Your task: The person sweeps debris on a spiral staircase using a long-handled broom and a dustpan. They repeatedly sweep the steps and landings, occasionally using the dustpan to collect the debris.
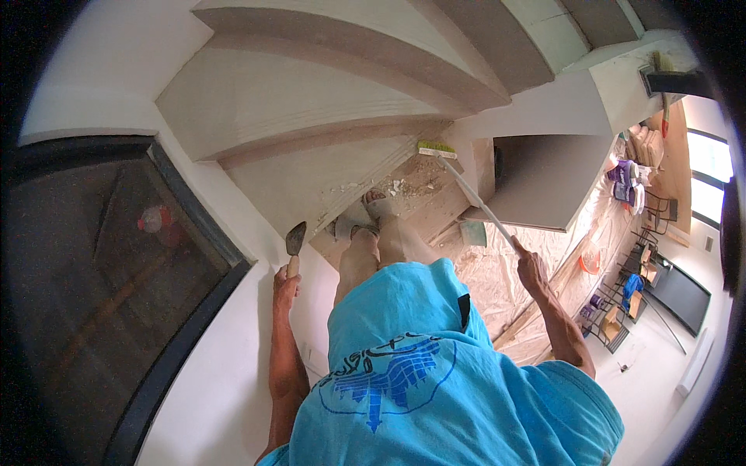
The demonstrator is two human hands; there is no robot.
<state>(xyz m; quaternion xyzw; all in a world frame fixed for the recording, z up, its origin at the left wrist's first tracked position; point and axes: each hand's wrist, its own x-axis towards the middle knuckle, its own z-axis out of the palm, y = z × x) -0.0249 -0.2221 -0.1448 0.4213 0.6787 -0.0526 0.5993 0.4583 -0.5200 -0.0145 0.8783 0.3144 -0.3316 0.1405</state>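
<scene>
My left hand [286, 287] is closed around the light handle of a small trowel [295, 238], its dark blade pointing up and away from me beside the white wall. My right hand [532, 269] grips the pale pole of a broom [480, 200]. At the pole's far end, the white broom head with green bristles [437, 147] rests near the foot of the stairs. Whitish chips and dust [404, 186] lie scattered on the step close to the broom head and around my sandalled feet [376, 208].
Grey winding stairs [326, 101] rise ahead and to the right. A dark-framed window [116, 295] fills the left. Beyond a ledge [544, 182], plastic sheeting [497, 279] covers the lower floor, with an orange bucket [590, 259] and several chairs. A brush [664, 93] lies at upper right.
</scene>
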